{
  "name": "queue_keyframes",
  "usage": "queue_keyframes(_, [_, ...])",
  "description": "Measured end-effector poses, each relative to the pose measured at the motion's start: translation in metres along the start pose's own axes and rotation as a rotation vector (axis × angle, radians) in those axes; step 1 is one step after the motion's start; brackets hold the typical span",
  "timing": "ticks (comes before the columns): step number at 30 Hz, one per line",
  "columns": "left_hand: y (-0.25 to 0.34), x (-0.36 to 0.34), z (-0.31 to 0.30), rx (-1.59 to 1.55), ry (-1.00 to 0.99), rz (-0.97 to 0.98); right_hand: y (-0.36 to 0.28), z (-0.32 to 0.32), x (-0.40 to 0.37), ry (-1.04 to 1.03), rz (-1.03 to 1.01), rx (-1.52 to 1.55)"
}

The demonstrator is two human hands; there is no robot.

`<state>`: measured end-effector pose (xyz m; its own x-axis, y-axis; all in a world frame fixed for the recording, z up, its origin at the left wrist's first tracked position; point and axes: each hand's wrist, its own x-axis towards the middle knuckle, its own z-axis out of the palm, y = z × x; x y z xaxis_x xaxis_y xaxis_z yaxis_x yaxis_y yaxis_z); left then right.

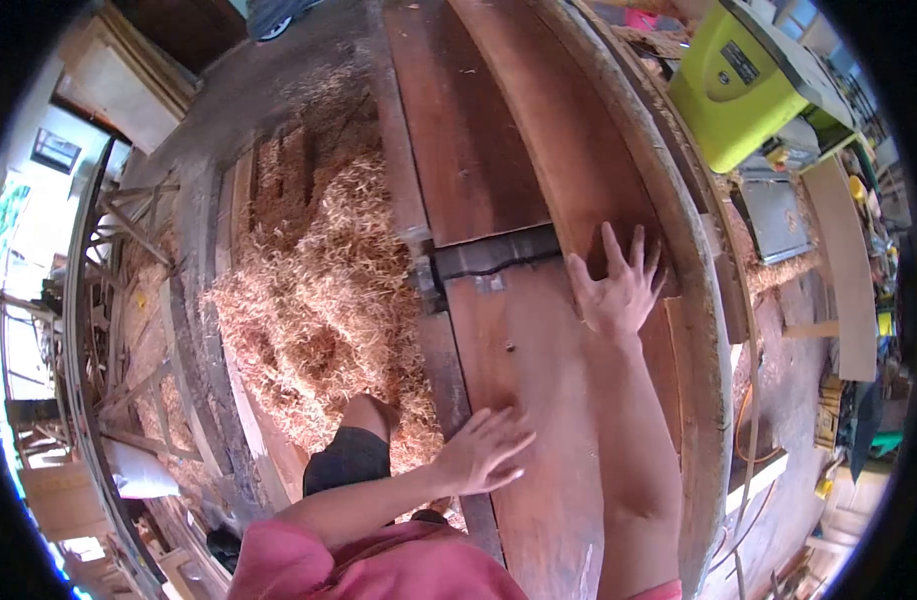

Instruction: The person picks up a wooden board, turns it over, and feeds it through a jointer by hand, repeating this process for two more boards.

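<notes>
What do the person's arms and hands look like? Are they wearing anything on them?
The person wears a pink shirt. Its left sleeve is short, and only a small pink edge of the right sleeve shows. The left hand and right hand are both bare, with no gloves.
</notes>
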<state>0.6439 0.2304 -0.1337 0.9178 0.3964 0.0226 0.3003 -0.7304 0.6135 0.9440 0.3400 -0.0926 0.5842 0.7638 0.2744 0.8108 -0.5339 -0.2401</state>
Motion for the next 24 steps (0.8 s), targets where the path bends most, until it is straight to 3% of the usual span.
queue_keyframes(6, [0.008,-0.010,0.010,0.106,0.115,0.030,-0.008,0.007,0.013,0.003,0.014,-0.008])
queue_keyframes(24, [0.005,-0.016,0.010,0.094,0.087,0.044,-0.029,0.029,0.059,-0.031,0.016,-0.009])
